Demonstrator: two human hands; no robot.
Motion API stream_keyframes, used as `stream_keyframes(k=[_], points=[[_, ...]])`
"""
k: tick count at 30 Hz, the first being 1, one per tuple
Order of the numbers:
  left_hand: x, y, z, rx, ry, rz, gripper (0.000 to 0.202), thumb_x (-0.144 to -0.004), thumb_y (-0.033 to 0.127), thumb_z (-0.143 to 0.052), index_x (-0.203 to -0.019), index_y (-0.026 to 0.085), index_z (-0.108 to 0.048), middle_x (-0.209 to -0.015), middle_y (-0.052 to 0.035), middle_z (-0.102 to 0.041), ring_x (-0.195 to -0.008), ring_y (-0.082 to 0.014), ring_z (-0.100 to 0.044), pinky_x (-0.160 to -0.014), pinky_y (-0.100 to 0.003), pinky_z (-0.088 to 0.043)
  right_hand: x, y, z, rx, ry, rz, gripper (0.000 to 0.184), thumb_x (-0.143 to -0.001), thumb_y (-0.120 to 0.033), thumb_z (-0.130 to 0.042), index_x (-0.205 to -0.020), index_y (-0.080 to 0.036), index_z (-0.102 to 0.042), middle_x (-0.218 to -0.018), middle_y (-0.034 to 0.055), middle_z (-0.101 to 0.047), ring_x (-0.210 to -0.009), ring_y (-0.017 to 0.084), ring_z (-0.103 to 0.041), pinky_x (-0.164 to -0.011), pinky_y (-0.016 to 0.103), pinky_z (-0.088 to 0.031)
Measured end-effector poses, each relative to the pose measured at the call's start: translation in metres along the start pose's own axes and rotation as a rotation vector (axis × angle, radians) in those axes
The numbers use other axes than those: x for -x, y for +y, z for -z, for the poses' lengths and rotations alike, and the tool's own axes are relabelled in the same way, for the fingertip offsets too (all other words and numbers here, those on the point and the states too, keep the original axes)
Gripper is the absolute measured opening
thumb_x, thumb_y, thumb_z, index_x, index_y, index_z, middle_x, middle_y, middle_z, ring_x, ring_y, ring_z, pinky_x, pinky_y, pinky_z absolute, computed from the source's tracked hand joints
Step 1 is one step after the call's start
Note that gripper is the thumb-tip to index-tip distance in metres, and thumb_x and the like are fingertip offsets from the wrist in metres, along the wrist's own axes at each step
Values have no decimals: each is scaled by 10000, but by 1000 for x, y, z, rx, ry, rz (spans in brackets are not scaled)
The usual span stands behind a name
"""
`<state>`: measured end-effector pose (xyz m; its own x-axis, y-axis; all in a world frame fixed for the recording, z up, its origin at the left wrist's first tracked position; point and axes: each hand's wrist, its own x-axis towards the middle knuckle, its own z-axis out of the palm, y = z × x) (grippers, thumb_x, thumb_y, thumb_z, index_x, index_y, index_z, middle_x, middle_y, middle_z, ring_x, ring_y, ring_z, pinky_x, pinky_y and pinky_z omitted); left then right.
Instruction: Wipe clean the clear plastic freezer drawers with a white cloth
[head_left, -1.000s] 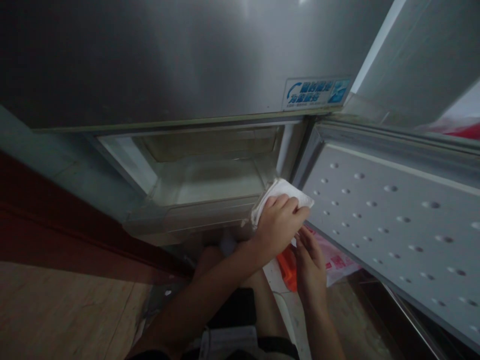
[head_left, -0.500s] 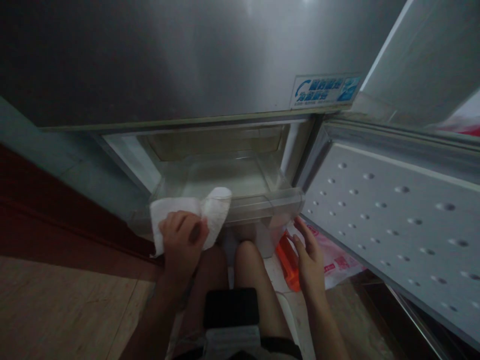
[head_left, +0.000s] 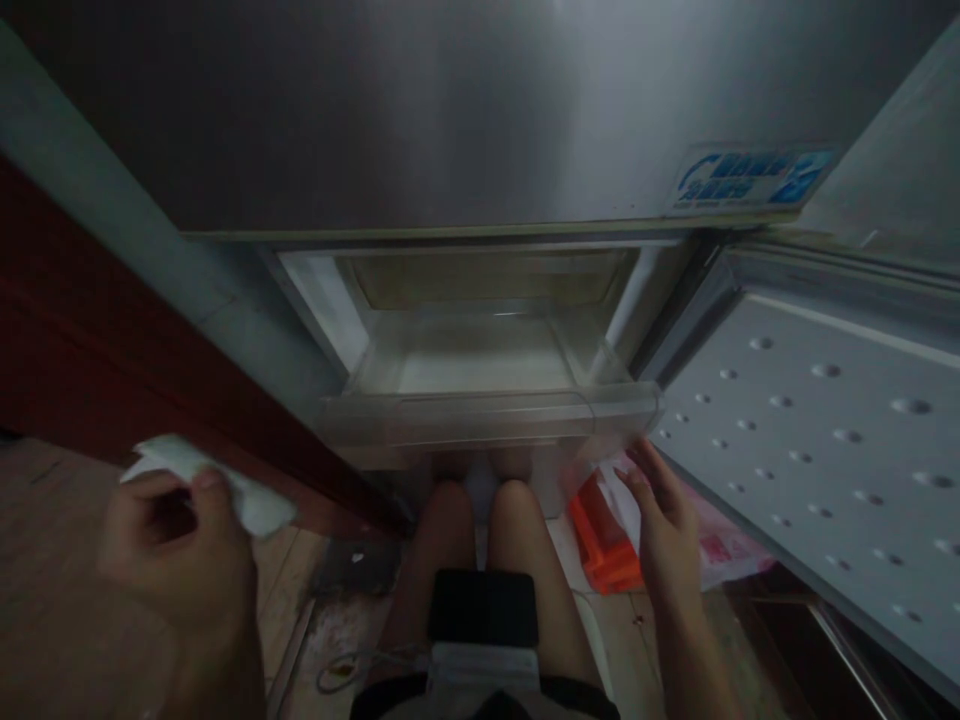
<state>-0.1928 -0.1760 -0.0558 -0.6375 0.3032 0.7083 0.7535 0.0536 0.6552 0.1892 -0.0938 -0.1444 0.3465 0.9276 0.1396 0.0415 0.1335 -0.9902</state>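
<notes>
A crumpled white cloth or paper towel point(head_left: 251, 500) is pinched in my left hand point(head_left: 184, 540), out to the left of the drawer and in front of the dark red panel. The clear plastic freezer drawer point(head_left: 487, 415) is pulled partway out of the fridge above my knees; its visible floor is bare. At the drawer's right front corner is my right hand point(head_left: 667, 520), its thumb and fingers apart. The fingertips reach the underside of that corner, and I see no grip around it.
The freezer door point(head_left: 847, 420) hangs open on the right. Below it lie an orange plastic object point(head_left: 607, 545) and a pink-and-white plastic bag point(head_left: 727, 550). A dark red panel point(head_left: 187, 380) stands on the left. The closed steel door point(head_left: 450, 110) is above.
My left hand has carried the white cloth from the drawer's front left edge out to the left and down. My right hand stays at the drawer corner. The view has shifted left.
</notes>
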Motion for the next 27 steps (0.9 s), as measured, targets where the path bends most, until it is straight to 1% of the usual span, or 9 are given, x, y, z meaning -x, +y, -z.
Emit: stream_keyframes(k=[2, 3, 6, 10, 15, 18, 23, 25, 27], points=[[6, 6, -17, 23, 31, -48, 148, -753, 219, -615, -716, 248, -475, -673, 27, -442, -602, -171, -435, -576, -352, -355, 0, 2, 0, 15, -1, -2, 534, -843, -401, -666, -1353, -265, -589, -1424, 72, -574, -1350, 260, -491, -1165, 527, -311], [10, 9, -26, 39, 4, -78, 151, -743, 219, -620, -691, 236, -479, -645, 39, -446, -572, -150, -425, -559, -328, -349, 0, 2, 0, 17, -4, -3, 540, -843, -399, -667, -1360, -268, -583, -1430, 72, -569, -1353, 261, -488, -1163, 531, -312], [22, 10, -51, 77, -100, -131, 158, -784, 226, -600, -671, 214, -490, -629, 45, -446, -567, -133, -423, -543, -294, -335, 1, 3, 0, 19, -19, 13, 543, -846, -394, -663, -1367, -270, -575, -1447, 71, -552, -1362, 263, -478, -1166, 539, -302], [27, 6, -69, 40, -83, -189, 218, -791, 220, -592, -640, 225, -434, -613, 49, -404, -582, -138, -411, -570, -290, -345, 3, 0, -3, 42, -27, 21, 564, -846, -387, -659, -1389, -278, -552, -1466, 71, -531, -1369, 262, -468, -1166, 544, -295], [19, 5, -80, 17, -44, -202, 219, -802, 251, -582, -643, 240, -432, -605, 37, -414, -602, -162, -433, -607, -307, -373, 4, -2, -7, 70, -21, 25, 601, -829, -420, -672, -1399, -276, -545, -1447, 88, -549, -1347, 271, -496, -1152, 541, -322], [13, 5, -85, 24, -57, -192, 213, -805, 246, -579, -645, 242, -438, -619, 31, -426, -609, -166, -442, -607, -306, -376, 3, 2, -8, 110, -28, 59, 623, -829, -444, -663, -1412, -269, -531, -1451, 105, -541, -1347, 282, -494, -1149, 558, -321], [12, 2, -83, 40, -88, -208, 217, -807, 224, -582, -643, 235, -442, -616, 37, -428, -599, -158, -447, -602, -292, -367, 3, 9, -8, 145, -77, 106, 626, -852, -430, -637, -1442, -286, -487, -1497, 113, -480, -1384, 295, -442, -1119, 585, -353], [16, 1, -80, 39, -122, -177, 207, -812, 244, -584, -650, 227, -456, -596, 52, -420, -564, -143, -439, -588, -276, -364, 6, 5, -10, 156, -49, 138, 609, -861, -410, -633, -1441, -299, -484, -1517, 107, -442, -1402, 290, -412, -1094, 560, -399], [23, -2, -79, 8, -174, -134, 194, -813, 276, -586, -663, 219, -477, -563, 68, -411, -516, -126, -424, -564, -259, -352, 12, -5, -14, 168, 20, 196, 558, -882, -375, -621, -1423, -316, -501, -1508, 93, -431, -1402, 275, -404, -1074, 519, -435]])
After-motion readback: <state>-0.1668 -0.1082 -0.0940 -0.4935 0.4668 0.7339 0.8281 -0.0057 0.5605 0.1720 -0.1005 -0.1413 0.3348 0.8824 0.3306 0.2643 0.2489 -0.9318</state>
